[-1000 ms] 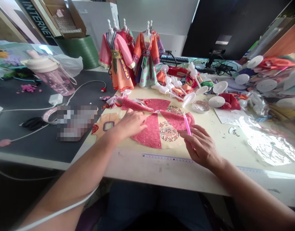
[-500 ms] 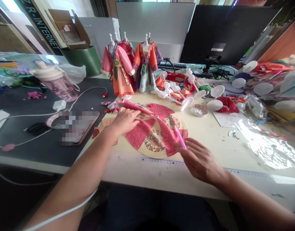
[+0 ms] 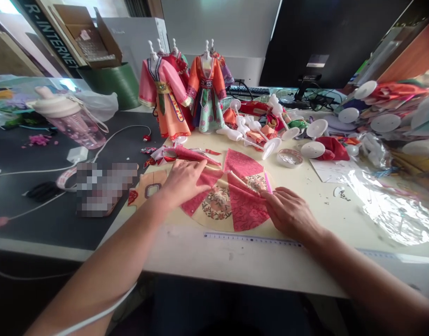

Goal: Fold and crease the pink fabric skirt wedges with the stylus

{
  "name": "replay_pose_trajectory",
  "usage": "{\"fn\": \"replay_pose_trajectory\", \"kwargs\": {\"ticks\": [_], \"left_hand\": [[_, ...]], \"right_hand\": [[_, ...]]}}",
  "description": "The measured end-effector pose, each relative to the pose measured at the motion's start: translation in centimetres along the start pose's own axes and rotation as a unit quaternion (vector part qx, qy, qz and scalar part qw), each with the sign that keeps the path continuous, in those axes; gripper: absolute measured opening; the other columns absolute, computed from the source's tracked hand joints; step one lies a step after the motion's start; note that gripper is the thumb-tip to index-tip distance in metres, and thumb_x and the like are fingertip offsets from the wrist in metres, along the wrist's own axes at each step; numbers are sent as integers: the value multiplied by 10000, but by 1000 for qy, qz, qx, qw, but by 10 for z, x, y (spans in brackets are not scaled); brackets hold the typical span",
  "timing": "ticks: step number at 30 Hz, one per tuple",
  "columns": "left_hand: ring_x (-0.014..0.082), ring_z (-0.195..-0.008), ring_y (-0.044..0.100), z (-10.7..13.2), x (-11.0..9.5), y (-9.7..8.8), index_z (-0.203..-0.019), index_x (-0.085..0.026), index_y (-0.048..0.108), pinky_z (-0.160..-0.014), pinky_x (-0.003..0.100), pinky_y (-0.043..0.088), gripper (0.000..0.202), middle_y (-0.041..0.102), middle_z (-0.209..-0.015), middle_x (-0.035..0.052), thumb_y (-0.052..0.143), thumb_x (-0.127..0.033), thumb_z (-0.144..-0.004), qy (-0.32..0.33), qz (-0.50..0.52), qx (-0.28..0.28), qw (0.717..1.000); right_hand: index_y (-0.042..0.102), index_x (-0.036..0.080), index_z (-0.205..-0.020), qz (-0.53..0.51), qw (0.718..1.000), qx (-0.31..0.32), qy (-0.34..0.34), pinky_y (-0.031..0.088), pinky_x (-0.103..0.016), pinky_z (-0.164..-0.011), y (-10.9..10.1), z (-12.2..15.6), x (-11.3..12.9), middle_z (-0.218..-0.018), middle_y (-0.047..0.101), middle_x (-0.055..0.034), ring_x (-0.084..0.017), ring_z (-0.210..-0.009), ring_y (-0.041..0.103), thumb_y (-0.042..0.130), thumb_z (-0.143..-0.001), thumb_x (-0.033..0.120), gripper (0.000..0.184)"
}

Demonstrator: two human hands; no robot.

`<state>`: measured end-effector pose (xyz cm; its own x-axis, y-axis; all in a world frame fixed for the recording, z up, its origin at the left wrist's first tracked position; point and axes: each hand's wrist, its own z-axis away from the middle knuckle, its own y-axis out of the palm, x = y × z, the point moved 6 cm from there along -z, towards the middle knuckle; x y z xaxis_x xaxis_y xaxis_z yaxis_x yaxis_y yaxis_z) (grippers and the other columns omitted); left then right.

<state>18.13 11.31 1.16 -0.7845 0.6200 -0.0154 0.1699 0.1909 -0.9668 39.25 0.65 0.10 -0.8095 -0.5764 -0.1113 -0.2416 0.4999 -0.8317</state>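
Observation:
A round piece of fabric (image 3: pixel 251 214) lies on the table, made of deep pink wedges and cream wedges with floral rings. Across its left part rests my left hand (image 3: pixel 182 182), fingers stretched out and thumb apart, pressing on the cloth. My right hand (image 3: pixel 293 212) is closed at the right edge of the fabric, thumb and forefinger together. A slim pink pen-like stick (image 3: pixel 268 182) sticks up from those fingers. A fold runs from the centre of the cloth toward them. Whether the fingertips also pinch the fabric is hard to see.
Dressed doll figures (image 3: pixel 168 93) stand at the back. White doll parts (image 3: pixel 249 128) and a tape roll (image 3: pixel 290 157) lie behind the fabric. A ruler (image 3: pixel 251 239) runs along the front. Left are a phone (image 3: pixel 107 189) and a bottle (image 3: pixel 69 116); crinkled clear plastic (image 3: pixel 385 219) lies right.
My right hand has moved up and right, and the pink stick now stands more upright. The lower right pink wedge is spread wider and flatter. My left hand stays on the fabric.

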Motion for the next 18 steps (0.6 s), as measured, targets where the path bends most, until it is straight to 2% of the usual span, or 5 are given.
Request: {"fn": "replay_pose_trajectory", "kwargs": {"ticks": [4,7,9,14,18], "left_hand": [[290,-1121,553,2,-30,-8,-1262,-142,479,-957,452,384,513,611,-1211,150,559,-452,-861,67,46,-63,995],[279,-1196,510,9,-63,-1,-1268,-135,477,-1043,468,321,603,586,-1261,145,557,-541,-830,177,104,-26,978],[294,-1253,462,13,-76,7,-1293,-131,458,-1093,499,254,675,554,-1302,157,605,-554,-787,209,123,31,970],[324,-1327,372,16,-77,10,-1334,-129,426,-1127,525,183,792,500,-1359,172,690,-542,-712,199,135,102,965],[323,-1370,294,16,-75,8,-1368,-122,397,-1134,517,155,814,443,-1408,174,635,-584,-741,199,112,100,968]], "right_hand": [[584,130,-1077,-2,996,-72,53,524,-353,-714,-22,9,-12,-718,664,-56,-195,-730,632,485,-843,84,258],[594,167,-1078,-35,988,-116,100,532,-340,-698,-30,12,-24,-761,688,-52,-183,-732,652,477,-855,83,265],[583,194,-1102,-75,976,-150,136,538,-328,-696,-33,16,-33,-819,705,-46,-168,-731,663,472,-871,99,273],[552,244,-1201,-112,943,-220,226,539,-345,-694,-49,28,-66,-895,698,-37,-159,-725,655,492,-896,190,316],[670,217,-917,-54,905,-300,296,498,-356,-662,-77,40,-100,-713,626,-22,-165,-654,611,493,-900,315,203]]}}
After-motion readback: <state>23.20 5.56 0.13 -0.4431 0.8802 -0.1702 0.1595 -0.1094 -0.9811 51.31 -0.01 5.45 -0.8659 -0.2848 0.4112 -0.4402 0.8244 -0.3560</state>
